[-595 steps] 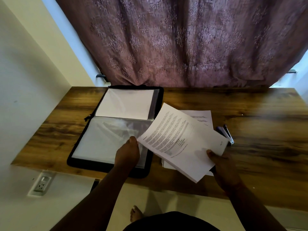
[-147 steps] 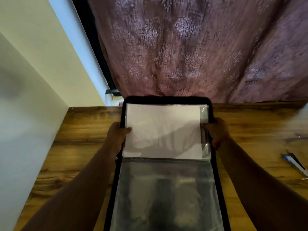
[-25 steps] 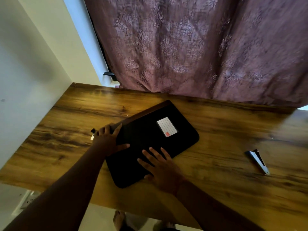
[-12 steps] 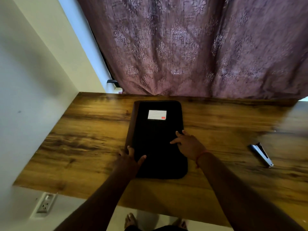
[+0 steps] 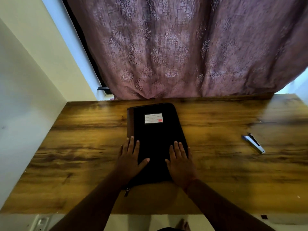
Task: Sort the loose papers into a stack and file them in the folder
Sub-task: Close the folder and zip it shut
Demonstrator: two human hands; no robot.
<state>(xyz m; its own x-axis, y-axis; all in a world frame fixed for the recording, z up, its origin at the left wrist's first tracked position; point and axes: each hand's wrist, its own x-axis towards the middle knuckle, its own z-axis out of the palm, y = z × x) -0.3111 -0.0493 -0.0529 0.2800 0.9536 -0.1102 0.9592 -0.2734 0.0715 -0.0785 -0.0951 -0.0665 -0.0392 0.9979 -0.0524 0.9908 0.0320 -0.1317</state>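
Both the left hand (image 5: 129,157) and right hand (image 5: 180,160) lie flat, fingers straight, gripping nothing, on the closed folder (image 5: 156,139), so filing looks finished and only lifting away remains.

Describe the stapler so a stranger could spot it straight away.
Start from the wooden table below the purple curtain. Right of the black folder, well apart from it, lies the stapler: small, slim, silver and dark, set at a slant.
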